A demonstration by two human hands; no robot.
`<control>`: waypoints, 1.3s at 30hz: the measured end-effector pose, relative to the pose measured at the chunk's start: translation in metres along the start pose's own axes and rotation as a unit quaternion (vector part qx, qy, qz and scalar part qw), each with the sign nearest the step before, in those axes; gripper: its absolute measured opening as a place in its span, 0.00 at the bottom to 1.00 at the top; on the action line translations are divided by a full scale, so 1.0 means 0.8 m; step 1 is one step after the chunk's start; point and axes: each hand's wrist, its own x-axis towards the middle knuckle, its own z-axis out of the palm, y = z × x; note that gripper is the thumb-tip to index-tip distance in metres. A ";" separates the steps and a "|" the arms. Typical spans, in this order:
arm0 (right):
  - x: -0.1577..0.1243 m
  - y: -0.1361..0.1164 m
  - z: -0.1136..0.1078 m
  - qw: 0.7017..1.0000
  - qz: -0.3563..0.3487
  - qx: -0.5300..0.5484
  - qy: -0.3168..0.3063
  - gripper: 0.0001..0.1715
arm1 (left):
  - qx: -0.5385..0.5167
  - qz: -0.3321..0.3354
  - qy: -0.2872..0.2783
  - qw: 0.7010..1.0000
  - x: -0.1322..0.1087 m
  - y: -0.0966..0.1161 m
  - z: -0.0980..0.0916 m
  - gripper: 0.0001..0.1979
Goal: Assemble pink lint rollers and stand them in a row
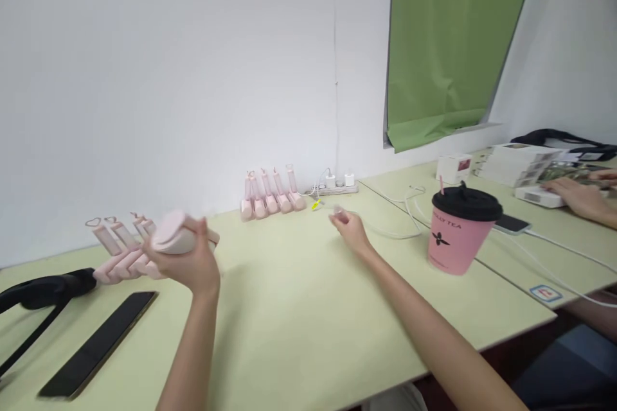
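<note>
My left hand is raised over the table, its fingers wrapped round a pale pink device with a rounded, flat end. My right hand is further forward on the right, low over the table, thumb and fingers pinched on the end of a white cable; the tip is small and blurred. Behind my left hand lie several like pink devices with clear tubes and strap loops. Against the wall stands another row of several pink devices.
A white power strip with plugs lies by the wall. A pink lidded cup stands right of my right arm. Left are a black phone and a black strap-like item. Far right, another person's hand is by white boxes.
</note>
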 end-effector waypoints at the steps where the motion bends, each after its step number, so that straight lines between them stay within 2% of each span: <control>1: -0.008 -0.003 0.007 0.997 -0.027 -0.066 -0.015 0.11 | 0.075 0.029 -0.001 0.997 -0.013 -0.009 0.005 0.31; 2: -0.016 -0.005 0.013 0.990 -0.061 -0.123 -0.036 0.08 | 0.144 0.067 -0.045 0.986 -0.028 -0.020 0.012 0.29; 3: -0.024 -0.006 0.018 0.978 -0.099 -0.171 -0.060 0.11 | 0.198 0.107 -0.116 0.967 -0.044 -0.033 0.020 0.27; 5: -0.038 -0.005 0.022 0.947 -0.183 -0.240 -0.109 0.22 | 0.254 0.172 -0.266 0.914 -0.073 -0.062 0.036 0.26; 7: -0.045 0.001 0.022 0.909 -0.255 -0.291 -0.156 0.32 | 0.263 0.224 -0.371 0.862 -0.093 -0.090 0.047 0.29; 9: -0.046 0.006 0.021 0.874 -0.300 -0.331 -0.192 0.34 | 0.257 0.249 -0.410 0.839 -0.102 -0.105 0.051 0.33; 11: -0.046 0.008 0.023 0.846 -0.339 -0.359 -0.204 0.29 | 0.234 0.259 -0.414 0.841 -0.104 -0.101 0.048 0.33; 14: -0.050 0.003 0.031 0.811 -0.385 -0.394 -0.197 0.21 | 0.159 0.294 -0.446 0.830 -0.110 -0.069 0.038 0.34; 17: -0.059 -0.005 0.039 0.791 -0.398 -0.414 -0.212 0.18 | 0.116 0.329 -0.519 0.781 -0.130 -0.035 0.036 0.34; 19: -0.065 -0.008 0.043 0.777 -0.422 -0.409 -0.227 0.13 | 0.148 0.315 -0.559 0.753 -0.147 -0.024 0.043 0.27; 21: -0.068 -0.011 0.046 0.763 -0.452 -0.400 -0.230 0.12 | 0.206 0.285 -0.575 0.739 -0.160 -0.022 0.051 0.23; 23: -0.068 -0.014 0.049 0.772 -0.441 -0.408 -0.206 0.12 | 0.262 0.262 -0.567 0.736 -0.166 -0.025 0.056 0.20; 25: -0.069 -0.017 0.050 0.798 -0.378 -0.431 -0.188 0.09 | 0.288 0.263 -0.557 0.734 -0.164 -0.030 0.055 0.16; 27: -0.071 -0.018 0.051 0.821 -0.310 -0.439 -0.195 0.06 | 0.276 0.278 -0.562 0.728 -0.159 -0.034 0.050 0.13; 29: -0.074 -0.016 0.054 0.847 -0.273 -0.398 -0.223 0.07 | 0.232 0.280 -0.573 0.734 -0.155 -0.035 0.044 0.09; 30: -0.075 -0.015 0.055 0.869 -0.257 -0.354 -0.233 0.09 | 0.202 0.264 -0.573 0.750 -0.154 -0.033 0.041 0.07; 32: -0.078 -0.015 0.061 0.925 -0.202 -0.220 -0.236 0.15 | 0.130 0.190 -0.539 0.811 -0.153 -0.025 0.039 0.07; 34: -0.079 -0.019 0.069 0.968 -0.119 -0.062 -0.211 0.19 | 0.059 0.094 -0.459 0.882 -0.153 -0.012 0.041 0.12; 35: -0.078 -0.021 0.072 0.978 -0.078 0.005 -0.191 0.20 | 0.036 0.052 -0.416 0.907 -0.154 -0.006 0.043 0.14; 37: -0.073 -0.026 0.075 0.983 -0.028 0.075 -0.165 0.21 | 0.025 -0.002 -0.378 0.926 -0.155 0.001 0.046 0.16; 39: -0.065 -0.024 0.071 0.986 -0.007 0.057 -0.158 0.21 | 0.061 -0.033 -0.399 0.914 -0.157 -0.001 0.050 0.16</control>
